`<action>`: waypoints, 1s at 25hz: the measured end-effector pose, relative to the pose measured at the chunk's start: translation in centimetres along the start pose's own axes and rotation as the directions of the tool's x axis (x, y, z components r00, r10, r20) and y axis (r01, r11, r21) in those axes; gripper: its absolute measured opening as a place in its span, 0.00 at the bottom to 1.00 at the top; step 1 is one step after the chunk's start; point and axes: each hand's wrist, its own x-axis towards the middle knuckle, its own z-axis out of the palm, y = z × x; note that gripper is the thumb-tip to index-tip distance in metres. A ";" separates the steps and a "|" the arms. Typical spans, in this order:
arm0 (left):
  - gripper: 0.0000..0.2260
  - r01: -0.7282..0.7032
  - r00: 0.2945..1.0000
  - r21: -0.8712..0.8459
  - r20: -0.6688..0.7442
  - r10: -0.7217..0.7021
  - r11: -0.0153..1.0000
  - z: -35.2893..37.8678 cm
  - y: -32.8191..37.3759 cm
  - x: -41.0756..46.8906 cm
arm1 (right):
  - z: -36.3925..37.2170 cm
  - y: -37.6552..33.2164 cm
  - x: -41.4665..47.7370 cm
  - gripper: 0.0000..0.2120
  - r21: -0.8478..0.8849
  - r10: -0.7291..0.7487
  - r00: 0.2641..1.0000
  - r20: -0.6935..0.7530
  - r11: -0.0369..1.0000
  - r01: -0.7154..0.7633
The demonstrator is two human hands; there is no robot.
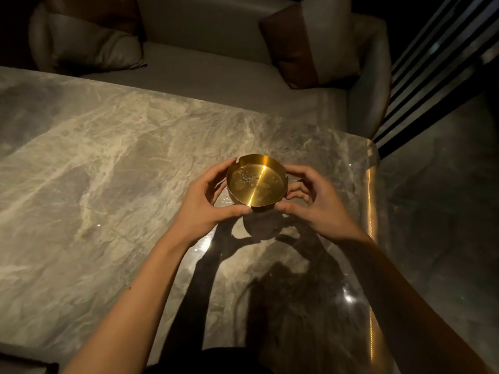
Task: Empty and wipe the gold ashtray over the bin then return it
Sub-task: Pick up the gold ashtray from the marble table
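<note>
Both hands, the left hand (208, 203) and right hand (313, 201), grip the gold ashtray (256, 182), flecked with ash, just above the marble bench (108, 157); apparently the opening step, carrying it level to an unseen bin.

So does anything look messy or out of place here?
Only a little. The gold ashtray, held over the marble table between the left hand and right hand, has a small scatter of ash specks on its floor, left of centre. Nothing looks spilled or damaged.
</note>
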 end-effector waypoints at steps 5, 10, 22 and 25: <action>0.45 -0.013 0.995 -0.029 0.097 0.016 0.999 -1.3 -0.9 2.3 | 2.2 -0.3 0.9 0.40 -0.026 0.046 0.987 -0.153 0.998 -0.051; 0.42 0.009 0.993 -0.094 0.119 0.003 0.996 -0.7 -2.5 3.4 | 3.2 0.7 0.7 0.36 -0.084 0.014 0.970 -0.241 0.996 -0.035; 0.44 0.108 0.992 0.007 0.060 -0.108 0.994 15.8 -1.7 1.5 | -10.8 8.4 -6.9 0.35 0.225 0.189 0.973 -0.134 0.962 -0.155; 0.42 0.149 0.988 0.005 0.045 -0.149 0.989 23.4 -1.3 0.3 | -16.6 10.7 -10.7 0.35 0.136 0.140 0.978 -0.156 0.984 -0.119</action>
